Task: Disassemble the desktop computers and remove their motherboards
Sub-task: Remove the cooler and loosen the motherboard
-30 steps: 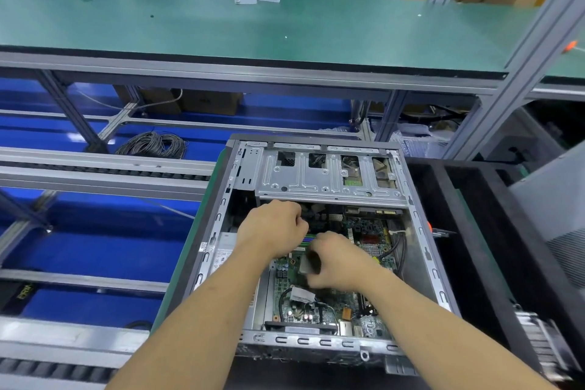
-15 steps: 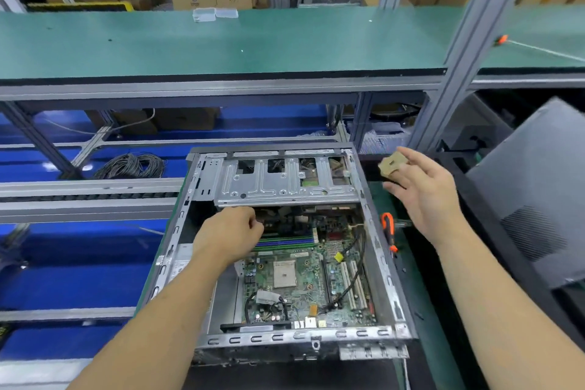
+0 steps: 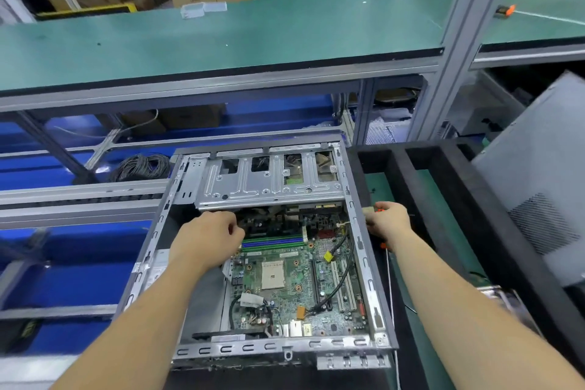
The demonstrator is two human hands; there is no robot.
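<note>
On the near bench [image 3: 421,355], an opened desktop computer case [image 3: 357,231] lies on its side with the interior facing up. Green motherboard [image 3: 285,291], seated in the floor of the case, with a pale square processor socket [image 3: 272,275] near its middle, blue and green memory slots [image 3: 272,244] along its far edge, and white expansion slots [image 3: 342,285] on its right part. Black cable [image 3: 340,275], crossing the right part of the board and ending at a yellow connector [image 3: 328,256]. Perforated metal drive cage [image 3: 269,180], spanning the far end of the case above the board. Left hand [image 3: 209,241], reaching inside the case at the board's far left corner; its grip is closed, fingers curled under beside the memory slots, and what they hold, if anything, cannot be told. Right hand [image 3: 387,220], just outside the right wall of the case; its grip is closed around a small tan square part [image 3: 368,210], pinched at the fingertips. Orange-handled tool [image 3: 381,207], largely hidden beneath that hand, lying on the bench beside the case. Black foam tray [image 3: 443,199], to the right of the case. Grey side panel [image 3: 544,174], leaning at the far right. Coil of dark wire [image 3: 141,166], lying on the lower level to the left. Long green bench [image 3: 221,38], running across the background.
</note>
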